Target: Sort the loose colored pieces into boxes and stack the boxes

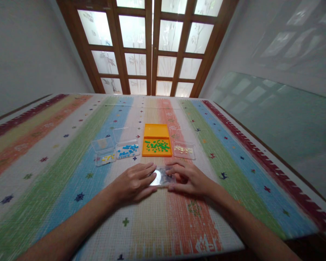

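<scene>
A flat clear plastic case (162, 176) lies between my two hands, a bright glare on its lid; what is inside cannot be made out. My left hand (134, 180) grips its left end, with fingers over the top and thumb along the near edge. At the other end my right hand (188, 177) holds it with bent fingers on the lid and thumb at the near side. Just beyond stands an open orange box (143, 148) holding several small green pieces (158, 145).
Left of the orange box are open clear boxes with blue pieces (129, 149) and yellow pieces (108, 158). A clear box with cream pieces (183, 149) sits to its right. Everything rests on a striped tablecloth (97, 203); a glass-paned wooden door (150, 47) stands beyond.
</scene>
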A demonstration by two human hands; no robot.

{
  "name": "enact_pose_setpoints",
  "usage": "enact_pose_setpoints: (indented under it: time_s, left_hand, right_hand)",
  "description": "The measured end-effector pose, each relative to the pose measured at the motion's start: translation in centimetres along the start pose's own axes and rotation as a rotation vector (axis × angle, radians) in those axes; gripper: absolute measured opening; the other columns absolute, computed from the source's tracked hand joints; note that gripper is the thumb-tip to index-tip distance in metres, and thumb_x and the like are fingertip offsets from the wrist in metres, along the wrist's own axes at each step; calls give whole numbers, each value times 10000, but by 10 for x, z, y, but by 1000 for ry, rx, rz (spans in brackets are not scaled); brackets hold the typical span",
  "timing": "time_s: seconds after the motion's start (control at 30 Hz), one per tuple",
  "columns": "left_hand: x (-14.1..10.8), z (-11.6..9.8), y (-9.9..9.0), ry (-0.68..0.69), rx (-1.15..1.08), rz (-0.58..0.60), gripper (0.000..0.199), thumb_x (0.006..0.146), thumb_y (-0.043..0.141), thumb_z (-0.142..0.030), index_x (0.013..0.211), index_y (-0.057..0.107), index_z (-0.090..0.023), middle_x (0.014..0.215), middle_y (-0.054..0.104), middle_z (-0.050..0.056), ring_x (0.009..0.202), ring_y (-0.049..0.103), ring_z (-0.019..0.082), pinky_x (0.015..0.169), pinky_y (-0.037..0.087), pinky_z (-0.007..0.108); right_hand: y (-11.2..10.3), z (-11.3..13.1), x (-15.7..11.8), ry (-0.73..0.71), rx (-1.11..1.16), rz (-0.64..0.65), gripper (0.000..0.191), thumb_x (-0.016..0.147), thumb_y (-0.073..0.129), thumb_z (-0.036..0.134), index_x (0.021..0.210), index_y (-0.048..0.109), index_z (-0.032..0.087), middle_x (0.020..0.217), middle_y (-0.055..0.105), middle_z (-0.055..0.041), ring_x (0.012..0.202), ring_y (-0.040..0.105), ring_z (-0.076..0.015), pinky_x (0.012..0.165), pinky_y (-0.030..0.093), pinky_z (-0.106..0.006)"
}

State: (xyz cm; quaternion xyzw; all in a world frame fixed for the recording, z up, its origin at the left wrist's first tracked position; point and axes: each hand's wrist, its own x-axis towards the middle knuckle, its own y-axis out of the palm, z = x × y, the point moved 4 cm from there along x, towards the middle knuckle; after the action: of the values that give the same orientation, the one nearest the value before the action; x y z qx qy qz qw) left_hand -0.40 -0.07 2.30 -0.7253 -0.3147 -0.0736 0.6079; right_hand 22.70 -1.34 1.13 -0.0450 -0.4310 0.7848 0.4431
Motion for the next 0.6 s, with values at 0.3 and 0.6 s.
enact_pose_setpoints:
  time_s: [0.3,0.6]
  left_hand:
    - [1,-3,3,-11,-27,-8,359,897,671,-240,1254,666,-208,1298,722,150,1257,669,319,1032,597,527]
    - [1,6,-4,-66,-92,41,356,832,675,-206,1184,726,-198,1304,716,171,1177,712,306,985,617,504]
  right_hand:
    - [1,-1,1,23,22,-15,300,876,793,389,1101,707,211,1312,613,-118,1175,613,-259,983,530,-401]
    - [1,-8,1,59,52,-21,395,808,860,408,1127,723,220,1288,643,-105,1153,635,-248,999,521,-412]
